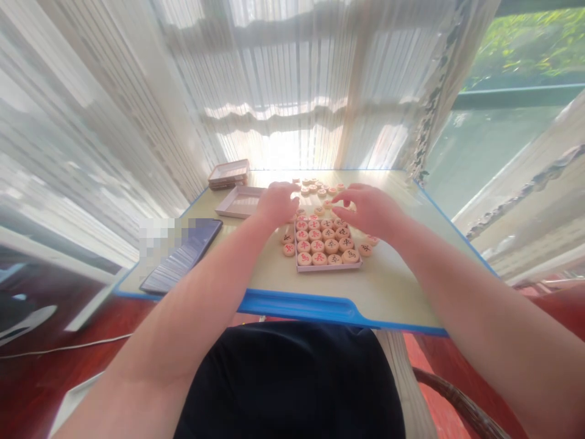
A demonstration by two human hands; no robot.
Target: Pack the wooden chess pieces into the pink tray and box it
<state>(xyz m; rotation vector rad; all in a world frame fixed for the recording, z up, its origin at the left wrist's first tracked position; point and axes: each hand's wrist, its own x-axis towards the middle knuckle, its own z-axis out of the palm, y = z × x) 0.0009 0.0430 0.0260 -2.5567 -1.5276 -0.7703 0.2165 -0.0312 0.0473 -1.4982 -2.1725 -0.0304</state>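
Xiangqi pieces (317,246), round and pale with red or black characters, stand in rows in a shallow box (329,267) in front of me on the table. My left hand (280,204) is over the box's far left side, its thumb and fingers apart, with no piece visible in it. On the far right side, my right hand (365,207) has its fingers spread and curved, the fingertips close to a loose piece (328,204). Whether they touch it I cannot tell. More loose pieces (288,250) lie left of the box, and one piece (365,250) lies to its right.
Several loose pieces (322,192) are scattered farther back on the table (274,274), which has a blue rim. An open shallow lid (240,201) and stacked trays (228,174) stand at the back left. A dark tablet-like device (187,259) lies at left. Curtains hang behind.
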